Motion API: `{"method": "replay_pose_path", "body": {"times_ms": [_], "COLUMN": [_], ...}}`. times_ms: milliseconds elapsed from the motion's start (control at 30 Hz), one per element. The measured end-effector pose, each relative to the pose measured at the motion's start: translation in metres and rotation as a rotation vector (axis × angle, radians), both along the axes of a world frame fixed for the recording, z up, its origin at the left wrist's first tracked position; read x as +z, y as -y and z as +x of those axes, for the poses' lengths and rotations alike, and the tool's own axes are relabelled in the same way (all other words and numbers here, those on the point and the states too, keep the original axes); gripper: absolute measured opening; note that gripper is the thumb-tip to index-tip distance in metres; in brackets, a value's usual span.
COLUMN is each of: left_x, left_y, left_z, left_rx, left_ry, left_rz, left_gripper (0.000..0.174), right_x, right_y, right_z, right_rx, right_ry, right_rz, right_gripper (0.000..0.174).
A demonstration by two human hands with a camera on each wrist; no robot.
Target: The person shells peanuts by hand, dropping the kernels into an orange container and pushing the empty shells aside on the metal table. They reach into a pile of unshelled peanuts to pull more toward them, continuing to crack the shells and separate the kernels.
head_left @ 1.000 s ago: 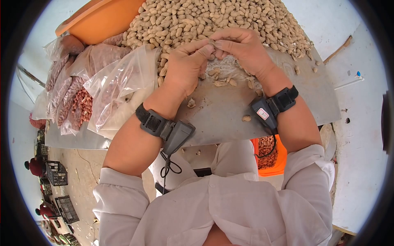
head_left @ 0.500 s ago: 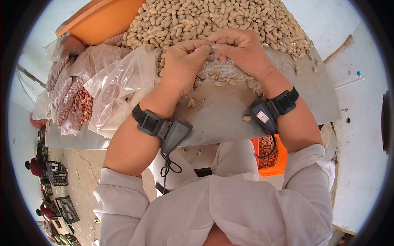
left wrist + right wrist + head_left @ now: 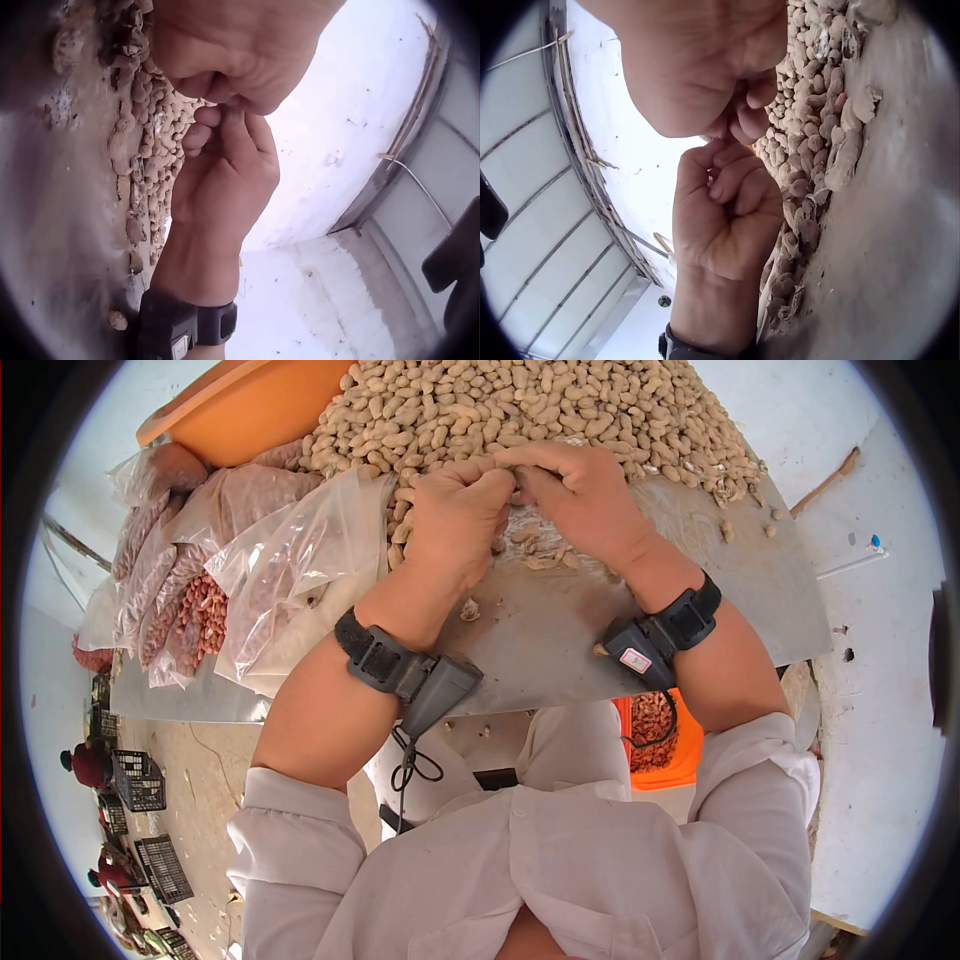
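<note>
My left hand and right hand meet fingertip to fingertip at the near edge of a heap of unshelled peanuts. Between them they pinch a peanut, mostly covered by thumbs and fingers. In the right wrist view the left hand has its fingers curled in toward the thumb. The left wrist view has the right hand with thumb and forefinger pressed together at the tips. Broken shells lie on the metal tabletop just below the hands.
Clear plastic bags stand at the left, some with red peanut kernels. An orange basin leans behind them. Below the table's front edge an orange container holds reddish kernels or skins. Black crates stand on the floor far left.
Both hands stay together above the shells. The right hand's fingers have folded in and its wrist has turned slightly; the peanut between the fingertips is now more hidden.
</note>
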State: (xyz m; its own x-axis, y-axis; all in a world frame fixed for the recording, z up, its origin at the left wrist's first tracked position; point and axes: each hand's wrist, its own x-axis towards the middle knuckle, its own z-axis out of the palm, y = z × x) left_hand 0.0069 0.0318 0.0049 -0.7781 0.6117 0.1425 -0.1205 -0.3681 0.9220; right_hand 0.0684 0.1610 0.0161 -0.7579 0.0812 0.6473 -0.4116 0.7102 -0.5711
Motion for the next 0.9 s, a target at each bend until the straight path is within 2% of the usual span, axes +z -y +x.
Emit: {"method": "replay_pose_path", "body": {"times_ms": [267, 367, 467, 567, 900], "left_x": [0.003, -0.001, -0.006, -0.004, -0.011], "left_y": [-0.005, -0.004, -0.002, -0.003, -0.003], "left_z": [0.006, 0.003, -0.001, -0.002, -0.016], "left_rx": [0.03, -0.002, -0.076, -0.094, -0.261], "left_ry": [0.117, 0.173, 0.206, 0.331, 0.527], "left_rz": [0.019, 0.04, 0.119, 0.167, 0.204], "left_gripper": [0.015, 0.013, 0.008, 0.007, 0.011], "right_x": [-0.008, -0.001, -0.007, -0.005, 0.0], "right_y": [0.004, 0.004, -0.01, -0.01, -0.005], "right_z": [-0.008, -0.005, -0.01, -0.006, -0.001], "right_rx": [-0.088, -0.064, 0.139, 0.217, 0.152], "right_ry": [-0.038, 0.116, 0.202, 0.204, 0.136], "right_rz": [-0.064, -0.17, -0.507, -0.568, -0.212], "right_gripper": [0.017, 0.018, 0.018, 0.018, 0.017]}}
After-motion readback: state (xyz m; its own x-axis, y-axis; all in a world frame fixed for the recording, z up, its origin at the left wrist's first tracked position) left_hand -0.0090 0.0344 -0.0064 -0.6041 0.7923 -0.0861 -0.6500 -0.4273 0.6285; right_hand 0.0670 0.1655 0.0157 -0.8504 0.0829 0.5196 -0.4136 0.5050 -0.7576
